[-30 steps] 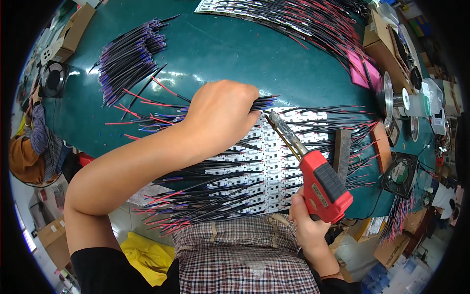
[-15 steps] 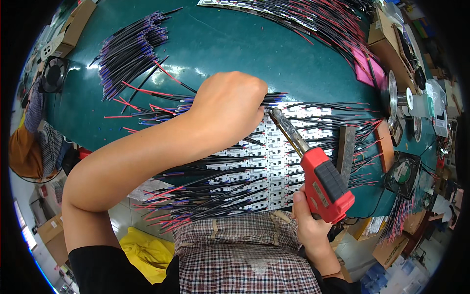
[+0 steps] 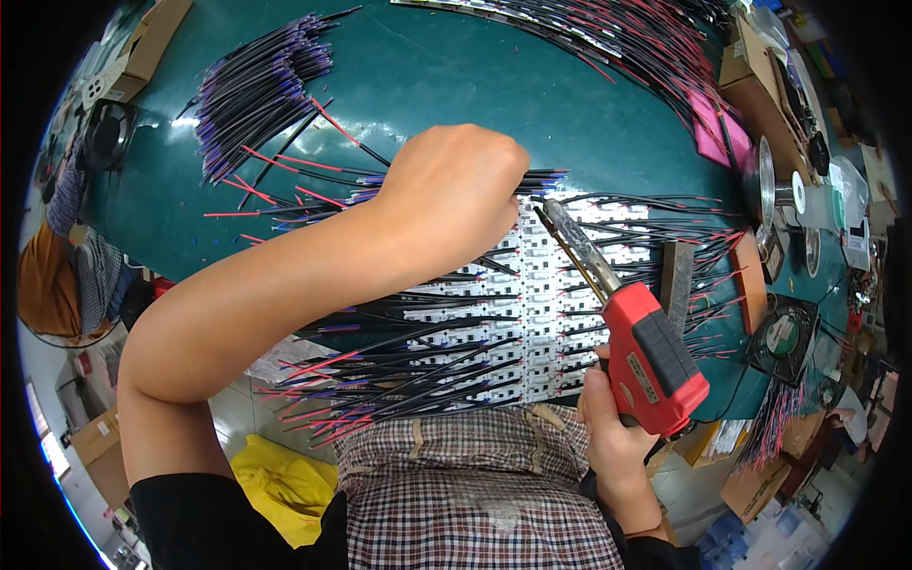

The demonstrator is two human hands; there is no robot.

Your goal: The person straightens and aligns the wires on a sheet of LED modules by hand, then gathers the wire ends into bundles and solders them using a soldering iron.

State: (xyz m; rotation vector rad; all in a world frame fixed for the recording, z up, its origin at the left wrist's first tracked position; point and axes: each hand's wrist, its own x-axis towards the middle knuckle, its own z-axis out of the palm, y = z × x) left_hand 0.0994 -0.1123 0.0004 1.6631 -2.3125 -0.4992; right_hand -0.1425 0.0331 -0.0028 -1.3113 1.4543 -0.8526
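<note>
My left hand (image 3: 458,190) is a closed fist over the far end of a white circuit board panel (image 3: 540,328); its fingertips and anything in them are hidden. My right hand (image 3: 616,442) grips a red and black soldering gun (image 3: 655,356) by its handle. The gun's metal tip (image 3: 560,217) points away from me, just right of the fist, above the board's far edge. Rows of black wires (image 3: 446,347) with red ones among them stick out from both sides of the board. Loose black wires with blue ends (image 3: 546,180) lie beside and behind the fist.
A bundle of black wires (image 3: 252,95) lies far left on the green table (image 3: 427,76). More wired strips (image 3: 589,38) stretch along the far side. A dark metal bar (image 3: 676,285) rests across the right-hand wires. Rightward are an orange block (image 3: 749,275), a fan (image 3: 784,332) and wire spools (image 3: 766,185).
The soldering gun has shifted to the right, its tip now farther from my left fist. My left hand stays closed near the board's far end. The whole view has moved slightly.
</note>
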